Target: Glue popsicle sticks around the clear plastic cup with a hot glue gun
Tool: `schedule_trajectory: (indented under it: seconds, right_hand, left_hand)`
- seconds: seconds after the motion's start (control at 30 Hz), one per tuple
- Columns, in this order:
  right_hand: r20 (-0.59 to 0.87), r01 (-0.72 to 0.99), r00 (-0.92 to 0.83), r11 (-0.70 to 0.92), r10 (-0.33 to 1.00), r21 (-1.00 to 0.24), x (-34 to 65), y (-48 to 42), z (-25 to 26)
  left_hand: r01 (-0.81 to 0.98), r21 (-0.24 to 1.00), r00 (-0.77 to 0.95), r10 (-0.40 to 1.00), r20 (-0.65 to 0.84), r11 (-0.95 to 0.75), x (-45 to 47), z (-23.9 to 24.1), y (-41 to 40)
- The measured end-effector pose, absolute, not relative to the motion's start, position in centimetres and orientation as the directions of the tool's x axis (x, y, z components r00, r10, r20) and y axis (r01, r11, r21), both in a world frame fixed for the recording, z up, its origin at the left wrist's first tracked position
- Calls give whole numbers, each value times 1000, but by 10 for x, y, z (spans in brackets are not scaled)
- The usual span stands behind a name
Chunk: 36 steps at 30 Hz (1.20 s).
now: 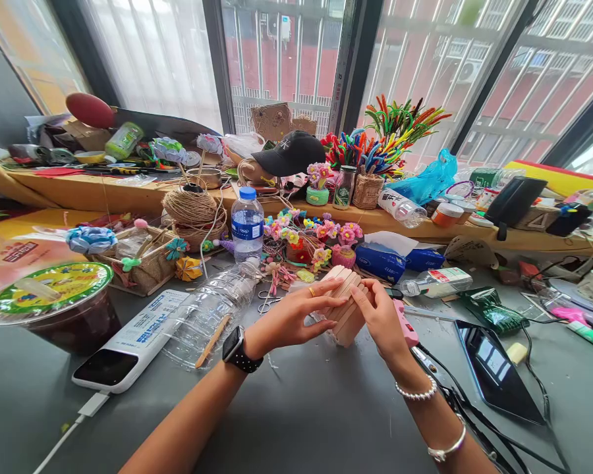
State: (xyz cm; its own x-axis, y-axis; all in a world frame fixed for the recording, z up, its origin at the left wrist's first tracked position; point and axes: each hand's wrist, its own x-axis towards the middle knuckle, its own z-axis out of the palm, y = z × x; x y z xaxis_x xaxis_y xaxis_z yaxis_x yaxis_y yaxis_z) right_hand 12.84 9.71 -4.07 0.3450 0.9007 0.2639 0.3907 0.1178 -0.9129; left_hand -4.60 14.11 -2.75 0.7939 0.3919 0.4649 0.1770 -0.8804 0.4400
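Observation:
In the middle of the table stands a small boxy piece made of wooden craft sticks [344, 322], its sticks side by side and rounded at the ends. My left hand [291, 315] presses its fingers against the left side of the piece, thumb lower down. From the right, my right hand [381, 321] pinches the top edge between thumb and fingers. The inside of the piece is hidden. Just behind my right hand lies a pink glue gun [405, 322], partly covered. One loose craft stick [212, 341] rests on a clear plastic bottle [202, 322] to the left.
A white power bank [133, 349] and a lidded drink cup [54, 303] sit on the left. A capped water bottle [248, 227], crocheted flowers [321, 237] and tissue packs [381, 262] stand behind. At right are a dark phone [497, 368] and black cables [467, 411].

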Motion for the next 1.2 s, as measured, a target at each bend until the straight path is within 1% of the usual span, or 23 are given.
schedule_trajectory:
  seconds: [0.33,0.7,1.07,1.2]
  right_hand:
    - [242,339,337,122,910,-933,128,97,-43]
    - [255,364,315,132,914,-922,129,97,-44]
    - [264,360,315,143,912,-922,130,99,-47]
    - [252,323,307,149,918,-935,131,99,-48]
  left_hand:
    - [185,458,802,403,441,-870,-46,-28,141]
    - [183,458,821,392,417,-870,-47,-29,143]
    - [174,453,818,385,428,-874,-46,-31,144]
    - [168,447,818,377,434,-879,-45,-32,146]
